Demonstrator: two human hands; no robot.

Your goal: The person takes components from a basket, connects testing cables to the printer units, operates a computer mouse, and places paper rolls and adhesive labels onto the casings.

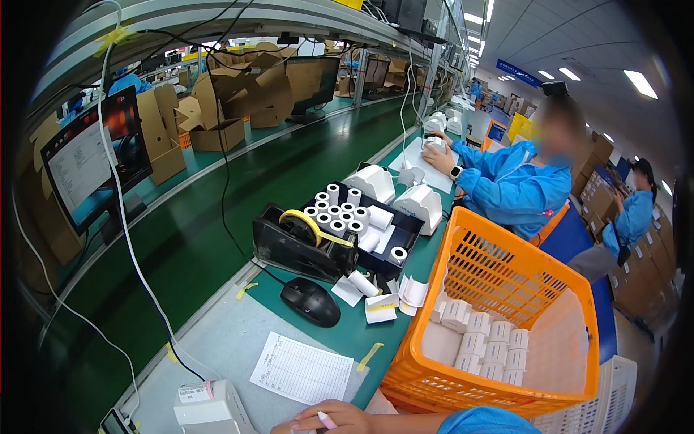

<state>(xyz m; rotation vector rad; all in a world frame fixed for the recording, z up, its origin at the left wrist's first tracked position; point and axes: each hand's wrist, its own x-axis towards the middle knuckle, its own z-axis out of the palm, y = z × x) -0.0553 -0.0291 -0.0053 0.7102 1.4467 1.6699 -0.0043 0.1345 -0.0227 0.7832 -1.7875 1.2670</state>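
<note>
At the bottom edge, my right hand reaches in from the right in a blue sleeve. Its fingers are closed around a pink-and-white pen, and the lower part of the hand is cut off by the frame. Just above it lies a sheet with a printed table and some handwriting. A white boxy device with a label on top stands left of the hand. My left hand is out of view.
An orange crate holds several white boxes. Beyond the sheet are a black mouse, a tape dispenser and a tray of paper rolls. A co-worker handles a white device. Cables hang at the left before a monitor.
</note>
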